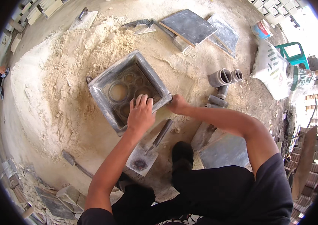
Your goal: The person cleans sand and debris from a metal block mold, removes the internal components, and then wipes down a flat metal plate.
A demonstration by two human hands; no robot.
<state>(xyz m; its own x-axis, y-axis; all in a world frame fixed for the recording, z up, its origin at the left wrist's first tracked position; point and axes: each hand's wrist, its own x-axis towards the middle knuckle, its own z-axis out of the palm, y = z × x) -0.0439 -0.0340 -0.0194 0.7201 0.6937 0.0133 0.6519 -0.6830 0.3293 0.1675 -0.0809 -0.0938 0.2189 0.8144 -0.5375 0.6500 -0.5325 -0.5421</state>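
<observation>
My feed: right hand [178, 104] clasps grey box [104, 108], right corner | left hand [141, 114] inside, grip I can't tell | likely heavy, rigid; I'd use left-corner handle [89, 79]

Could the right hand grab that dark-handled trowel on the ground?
Probably yes: the trowel lies near the right hand, handle end toward it, with nothing visible between. That hand seems closed on the side of the grey box, though, so it would likely need freeing first.
</observation>
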